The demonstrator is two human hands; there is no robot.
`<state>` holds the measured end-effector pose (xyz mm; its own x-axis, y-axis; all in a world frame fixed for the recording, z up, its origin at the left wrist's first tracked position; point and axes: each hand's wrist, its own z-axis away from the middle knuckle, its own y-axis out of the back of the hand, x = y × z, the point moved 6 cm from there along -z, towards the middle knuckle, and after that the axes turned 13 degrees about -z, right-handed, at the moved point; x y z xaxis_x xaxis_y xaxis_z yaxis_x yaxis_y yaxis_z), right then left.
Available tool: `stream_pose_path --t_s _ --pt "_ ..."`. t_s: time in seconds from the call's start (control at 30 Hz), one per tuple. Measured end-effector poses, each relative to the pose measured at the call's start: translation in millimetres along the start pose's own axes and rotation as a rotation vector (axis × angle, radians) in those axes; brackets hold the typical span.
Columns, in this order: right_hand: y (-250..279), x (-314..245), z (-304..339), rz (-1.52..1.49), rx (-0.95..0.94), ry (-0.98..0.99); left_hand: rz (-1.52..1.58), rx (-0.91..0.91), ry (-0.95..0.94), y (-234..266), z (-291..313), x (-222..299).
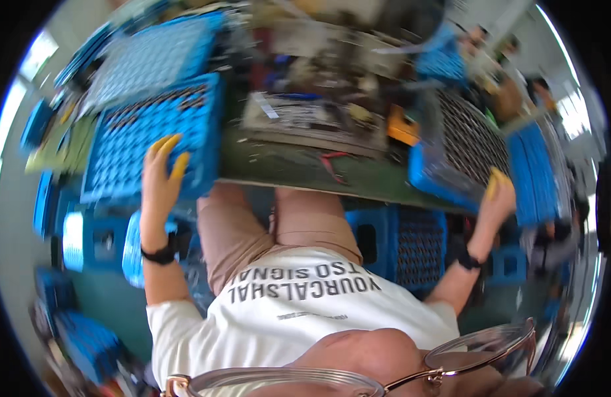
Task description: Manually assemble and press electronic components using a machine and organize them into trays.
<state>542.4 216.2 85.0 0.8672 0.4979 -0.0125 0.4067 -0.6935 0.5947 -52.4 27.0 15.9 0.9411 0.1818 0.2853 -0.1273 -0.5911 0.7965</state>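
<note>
My left hand (161, 175), with yellow covers on its fingertips, is over the near right part of a blue tray (127, 155). Thumb and fingers are spread apart, with nothing seen between them. Small dark parts fill the far rows of that tray; its nearer pockets look bare. At the right, my right hand (498, 202) is at the near right corner of a tray of dark parts (467, 132) lined with clear plastic. Its yellow-covered fingers are drawn together; blur hides what they hold, if anything.
Between the trays, a metal fixture (319, 122) stands on the green bench (279, 162), with red-handled pliers (333, 165) before it. An orange box (403, 126) sits by the right tray. More blue trays (533, 172) stand at the right. Other people work at the far right.
</note>
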Motion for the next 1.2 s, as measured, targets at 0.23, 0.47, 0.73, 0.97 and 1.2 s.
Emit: stream_pose_path --t_s 0.23,0.47,0.73,0.97,1.2 --pt "-61 -149 50 -0.574 0.063 0.314 -0.211 -0.233 0.054 50 -45 -83" --pt "-132 -207 71 -0.790 -0.057 0.113 -0.512 -0.268 0.171 44 -103 -237" --pt "-131 -207 69 -0.762 -0.002 0.134 -0.541 -0.444 0.247 4 -119 -285" --pt "-122 -205 62 -0.750 0.029 0.077 -0.478 -0.366 0.289 6 -124 -313" --pt "-134 -208 1 -1.005 -0.018 -0.134 -0.306 -0.048 0.357 55 -129 -251"
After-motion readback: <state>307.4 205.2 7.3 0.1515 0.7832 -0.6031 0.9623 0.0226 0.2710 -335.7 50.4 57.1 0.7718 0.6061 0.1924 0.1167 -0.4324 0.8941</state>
